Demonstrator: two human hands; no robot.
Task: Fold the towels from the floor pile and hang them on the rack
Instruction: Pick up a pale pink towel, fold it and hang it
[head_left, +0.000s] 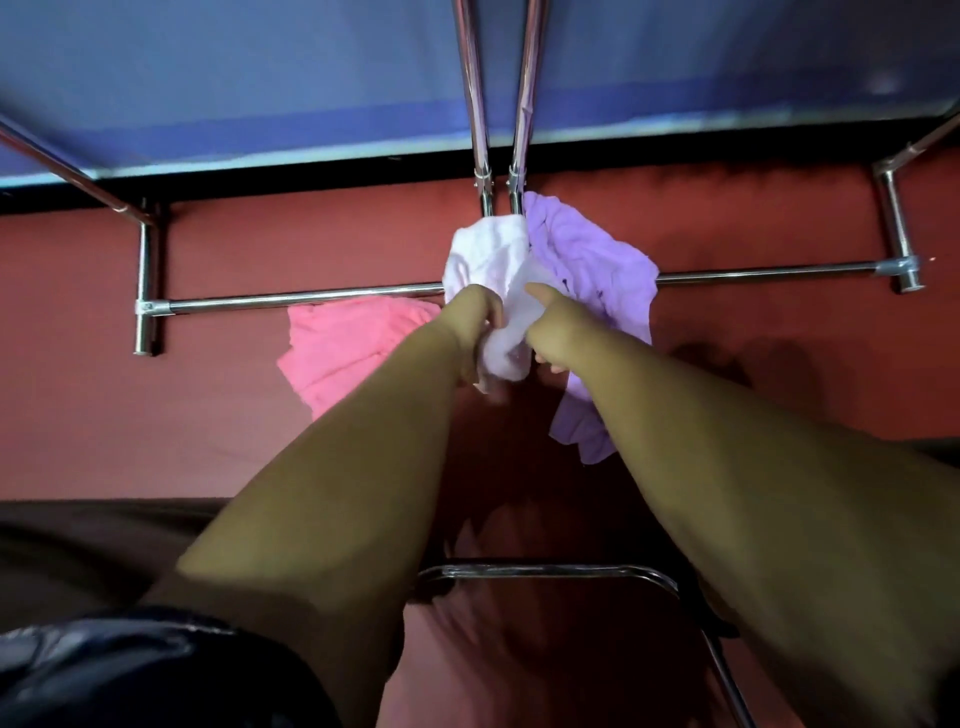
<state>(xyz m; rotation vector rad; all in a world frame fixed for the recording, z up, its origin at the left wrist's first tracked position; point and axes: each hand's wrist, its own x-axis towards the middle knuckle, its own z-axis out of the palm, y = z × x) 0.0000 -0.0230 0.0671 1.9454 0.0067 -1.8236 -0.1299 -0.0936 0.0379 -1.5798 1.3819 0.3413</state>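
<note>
No brand, label or writing could be read anywhere. The floor (156, 426) was a reddish-brown surface, and along its far edge ran a blue wall (234, 78) with a dark strip at the base. A chrome rack (291, 299) stood on the floor, its low horizontal bar crossing the view and two upright tubes rising in the middle. A pile of towels lay at the foot of those tubes: a white towel (488, 254) in the middle, a purple towel (597, 270) just to its right, and a pink towel (348, 343) to its left. The left hand (475, 325) was closed on the white towel's near part. The right hand (553, 332) gripped the same towel from the other side, thumb raised.
</note>
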